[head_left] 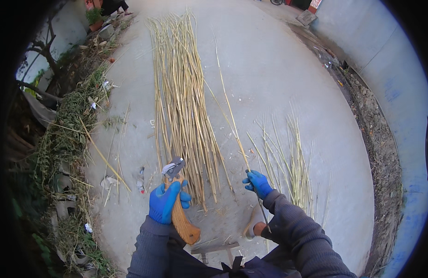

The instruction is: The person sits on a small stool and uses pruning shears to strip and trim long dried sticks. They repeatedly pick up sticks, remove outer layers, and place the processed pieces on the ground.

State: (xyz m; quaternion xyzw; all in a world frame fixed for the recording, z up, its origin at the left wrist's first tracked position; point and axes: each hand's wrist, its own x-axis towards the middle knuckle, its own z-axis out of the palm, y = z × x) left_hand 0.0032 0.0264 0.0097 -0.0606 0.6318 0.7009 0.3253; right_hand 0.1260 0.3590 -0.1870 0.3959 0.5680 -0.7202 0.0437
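Blue gloves cover both my hands. My left hand (165, 202) is closed around a wooden-handled hand tool (180, 217). Its curved brown handle runs down toward me, and a grey metal head sticks out above my fingers; its exact kind is unclear. My right hand (259, 183) grips a long thin cane (235, 129) near its lower end. The cane slants away up and slightly left, with a short length below my fist. Left of it lies a large bundle of long yellow-brown canes (188, 106) on the concrete, thick ends toward me.
Thinner, greenish cut tips (297, 162) lie in a loose pile on the right. Weeds and litter (77, 125) line the left edge of the concrete ground (288, 74). A pale wall (385, 55) rises on the right beyond a dirt strip. My shoe (254, 222) is near the canes.
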